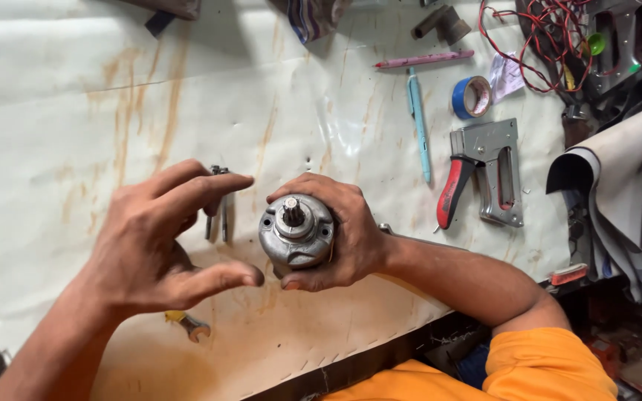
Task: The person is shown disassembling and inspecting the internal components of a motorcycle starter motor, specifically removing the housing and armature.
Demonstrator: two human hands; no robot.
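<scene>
My right hand grips a grey metal motor housing with a short toothed shaft pointing up at me, held just above the stained white table cover. My left hand hovers just left of the housing with fingers spread and thumb extended, holding nothing. Behind my left fingers two long thin bolts lie on the cover, partly hidden.
A small spanner lies near the front edge below my left hand. At the right are a staple gun with a red handle, a blue tape roll, a light blue pen, a pink pen, red wires and rolled grey sheet.
</scene>
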